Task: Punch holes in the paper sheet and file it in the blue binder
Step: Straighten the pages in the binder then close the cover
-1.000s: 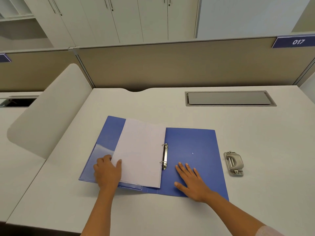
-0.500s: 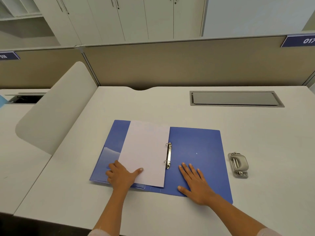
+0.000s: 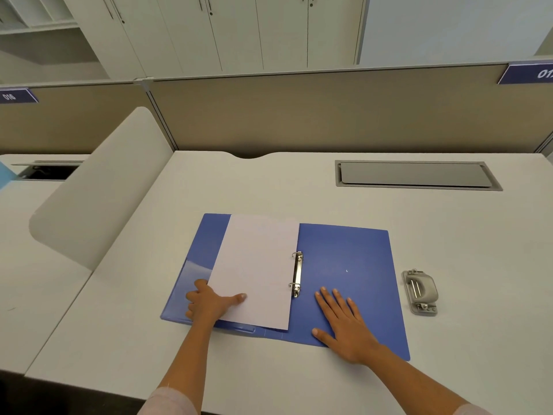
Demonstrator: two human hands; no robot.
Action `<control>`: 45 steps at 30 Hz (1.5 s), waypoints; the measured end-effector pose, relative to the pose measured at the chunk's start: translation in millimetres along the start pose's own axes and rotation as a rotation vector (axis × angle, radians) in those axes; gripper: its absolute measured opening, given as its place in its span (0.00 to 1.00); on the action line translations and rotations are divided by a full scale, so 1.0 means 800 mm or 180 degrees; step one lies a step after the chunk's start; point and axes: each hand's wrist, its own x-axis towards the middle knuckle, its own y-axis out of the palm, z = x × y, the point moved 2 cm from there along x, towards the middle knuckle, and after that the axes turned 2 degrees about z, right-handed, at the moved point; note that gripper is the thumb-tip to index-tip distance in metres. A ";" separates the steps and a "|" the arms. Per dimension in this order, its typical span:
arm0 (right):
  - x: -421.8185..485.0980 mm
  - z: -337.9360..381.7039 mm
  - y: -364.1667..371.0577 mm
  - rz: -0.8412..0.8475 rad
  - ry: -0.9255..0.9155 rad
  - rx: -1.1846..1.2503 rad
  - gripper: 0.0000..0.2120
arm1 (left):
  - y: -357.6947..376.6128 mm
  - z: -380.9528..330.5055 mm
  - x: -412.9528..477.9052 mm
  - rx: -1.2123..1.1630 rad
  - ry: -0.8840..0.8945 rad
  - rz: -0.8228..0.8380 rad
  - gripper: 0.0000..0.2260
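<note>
Head view: the binder (image 3: 344,265) lies open and flat on the desk (image 3: 269,181), near its front edge. The sheet (image 3: 257,265) lies on the binder's left half. Its right edge sits at the metal rings (image 3: 297,274) on the spine, and both rings pass through that edge.

The left hand (image 3: 209,304) is at the sheet's 7 o'clock corner. Its thumb (image 3: 236,298) lies on top of the paper and its fingers are curled at the left edge, so it pinches the sheet. I cannot tell how far the fingertips reach beneath.

The right hand (image 3: 344,327) rests palm down on the binder's right cover, at 5 o'clock from the rings. Its fingers are straight and slightly apart, and it holds nothing.

The grey punch (image 3: 420,292) stands on the desk at 3 o'clock from the binder, just beside its right edge and apart from both hands. A grey hatch (image 3: 416,174) is set into the desk at 1 o'clock from the binder. Beyond it a beige partition (image 3: 299,115) runs along the back.
</note>
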 end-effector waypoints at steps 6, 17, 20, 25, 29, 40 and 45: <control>0.000 0.000 0.000 -0.0037 0.0011 -0.0028 0.39 | -0.009 0.000 0.003 -0.0465 0.0089 -0.0049 0.40; 0.001 -0.001 0.001 -0.0019 0.0007 0.0050 0.38 | -0.041 -0.049 -0.073 -0.0851 0.1058 -0.0736 0.14; 0.001 -0.004 -0.003 -0.0003 -0.0049 0.0318 0.40 | -0.040 -0.074 -0.104 -0.1051 0.1477 -0.0485 0.10; 0.000 -0.009 -0.015 -0.0072 -0.0049 0.0983 0.41 | -0.021 -0.111 -0.146 -0.1110 0.1974 -0.0015 0.09; -0.003 -0.008 -0.028 -0.0291 0.0247 0.1985 0.32 | 0.004 -0.135 -0.169 -0.0935 0.2254 0.0236 0.13; -0.017 -0.020 -0.089 -0.1251 0.1363 0.5023 0.26 | 0.105 -0.172 -0.201 -0.0071 0.2757 0.0655 0.15; -0.022 -0.032 -0.107 -0.1387 0.1691 0.4621 0.15 | 0.141 -0.176 -0.208 0.0249 0.2946 0.0825 0.16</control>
